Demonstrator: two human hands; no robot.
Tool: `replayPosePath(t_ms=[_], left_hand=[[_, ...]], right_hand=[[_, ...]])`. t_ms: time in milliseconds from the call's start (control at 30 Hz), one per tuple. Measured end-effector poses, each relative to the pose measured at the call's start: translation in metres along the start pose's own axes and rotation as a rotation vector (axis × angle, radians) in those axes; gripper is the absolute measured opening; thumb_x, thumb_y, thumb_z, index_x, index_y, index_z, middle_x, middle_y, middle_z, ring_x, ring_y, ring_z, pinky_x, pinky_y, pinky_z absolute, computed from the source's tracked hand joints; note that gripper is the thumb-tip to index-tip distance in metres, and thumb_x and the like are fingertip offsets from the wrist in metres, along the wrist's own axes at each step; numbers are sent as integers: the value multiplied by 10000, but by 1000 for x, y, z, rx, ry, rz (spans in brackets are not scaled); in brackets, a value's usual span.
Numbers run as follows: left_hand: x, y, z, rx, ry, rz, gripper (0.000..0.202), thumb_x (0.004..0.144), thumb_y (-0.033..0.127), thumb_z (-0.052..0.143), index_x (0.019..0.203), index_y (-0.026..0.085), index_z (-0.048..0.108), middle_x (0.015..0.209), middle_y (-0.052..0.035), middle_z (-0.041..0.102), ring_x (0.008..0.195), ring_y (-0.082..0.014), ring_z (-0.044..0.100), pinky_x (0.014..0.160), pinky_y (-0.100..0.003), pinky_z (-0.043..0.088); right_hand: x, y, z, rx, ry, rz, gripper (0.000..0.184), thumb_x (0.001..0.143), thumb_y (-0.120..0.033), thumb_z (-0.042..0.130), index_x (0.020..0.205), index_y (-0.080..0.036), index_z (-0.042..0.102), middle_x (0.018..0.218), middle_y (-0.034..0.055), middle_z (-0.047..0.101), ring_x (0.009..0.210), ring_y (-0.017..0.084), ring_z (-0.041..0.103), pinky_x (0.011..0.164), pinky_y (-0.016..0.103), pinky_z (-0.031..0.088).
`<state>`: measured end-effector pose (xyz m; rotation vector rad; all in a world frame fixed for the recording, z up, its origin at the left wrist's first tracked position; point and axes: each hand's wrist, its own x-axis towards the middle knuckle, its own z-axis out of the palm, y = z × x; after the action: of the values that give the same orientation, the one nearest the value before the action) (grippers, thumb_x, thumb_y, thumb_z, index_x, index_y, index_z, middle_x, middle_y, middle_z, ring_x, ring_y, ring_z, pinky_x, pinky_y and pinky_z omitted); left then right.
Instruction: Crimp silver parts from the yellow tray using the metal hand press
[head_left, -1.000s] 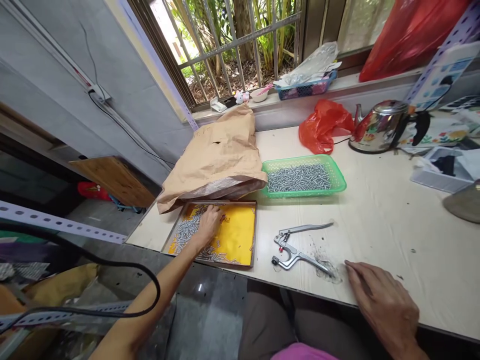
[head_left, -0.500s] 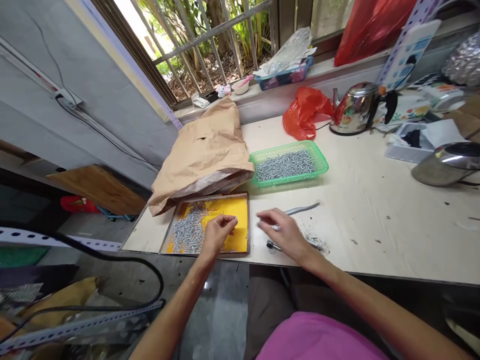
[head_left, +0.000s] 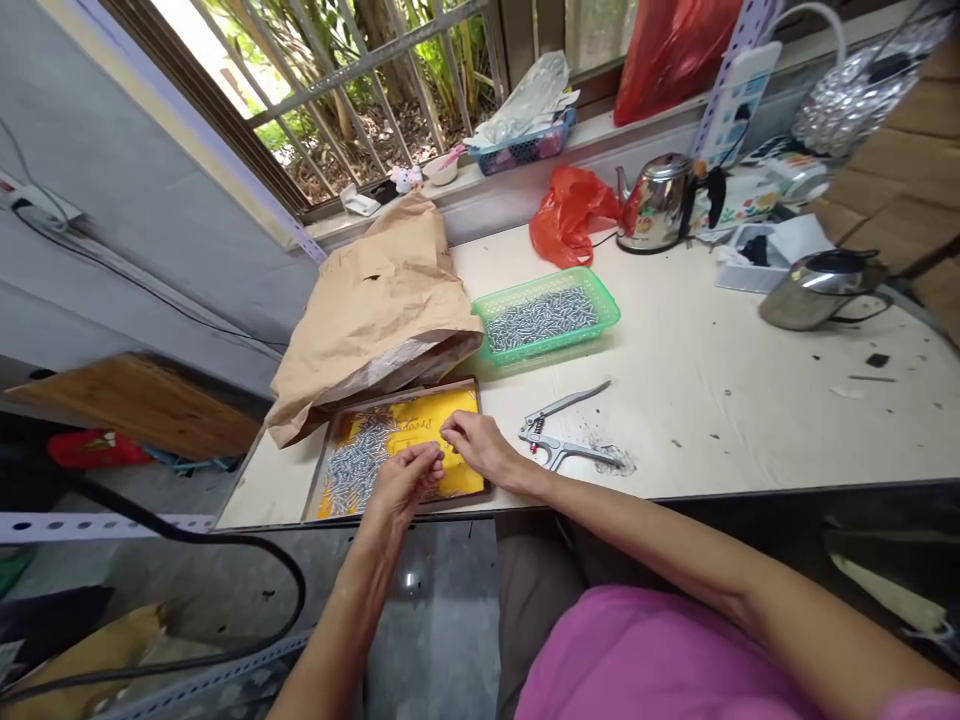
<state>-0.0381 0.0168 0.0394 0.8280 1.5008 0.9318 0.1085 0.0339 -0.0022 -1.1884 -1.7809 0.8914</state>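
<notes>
My left hand (head_left: 409, 478) is over the front of a shallow tray (head_left: 480, 440) with a yellow bottom, its thumb and fingers pinched together; what they hold is too small to make out. Close beside it, above the tray's right side, my right hand (head_left: 480, 447) has its fingers curled and pressed together, their tips hidden from clear view. Small silvery metal pins (head_left: 360, 465) lie heaped in the tray's left part. To the right of my right hand, grey-handled pliers (head_left: 559, 443) rest on the table with their handles spread.
Behind the tray lies a large brown paper bag (head_left: 375, 300). A green plastic basket (head_left: 611, 310) holds many similar metal pieces. Farther back are a red plastic bag (head_left: 570, 215), a steel kettle (head_left: 652, 205) and a metal pitcher (head_left: 806, 292). The table's front edge (head_left: 675, 497) runs before me.
My right hand has moved left from above the pliers to the tray, beside my left hand, uncovering the pliers. The view has turned somewhat to the right.
</notes>
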Motion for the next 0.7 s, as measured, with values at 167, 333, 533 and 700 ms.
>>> replayPosePath(t_ms=[167, 333, 533, 700], left_hand=[[-12, 5, -9, 47, 127, 92, 467, 442, 310, 883, 790, 104, 650, 703, 10, 637, 565, -82, 585, 568, -211, 521], [-37, 4, 26, 176, -48, 88, 497, 527, 356, 840, 918, 100, 670, 722, 1, 650, 564, -97, 590, 555, -227, 509], [-34, -6, 83, 247, -257, 25, 458, 568, 425, 806, 862, 104, 661, 694, -28, 665, 547, -100, 582, 555, -235, 498], [-21, -21, 106, 280, -305, 36, 465, 529, 466, 816, 776, 101, 669, 640, -26, 646, 506, -91, 549, 506, -221, 462]], right_hand=[[-1, -7, -24, -238, -107, -120, 231, 889, -177, 604, 1111, -118, 626, 1083, 109, 620, 986, 178, 590, 875, 288, 455], [-51, 1, -95, -531, -101, -119, 228, 979, -229, 452, 1042, -147, 655, 1000, 83, 602, 953, 172, 580, 840, 269, 443], [-115, 40, -136, -777, -261, 193, 141, 933, -197, 533, 991, -138, 647, 1016, 94, 586, 885, 174, 574, 716, 258, 413], [-122, 62, -141, -858, -242, 124, 194, 956, -170, 463, 922, -157, 654, 946, 77, 592, 855, 176, 547, 692, 279, 366]])
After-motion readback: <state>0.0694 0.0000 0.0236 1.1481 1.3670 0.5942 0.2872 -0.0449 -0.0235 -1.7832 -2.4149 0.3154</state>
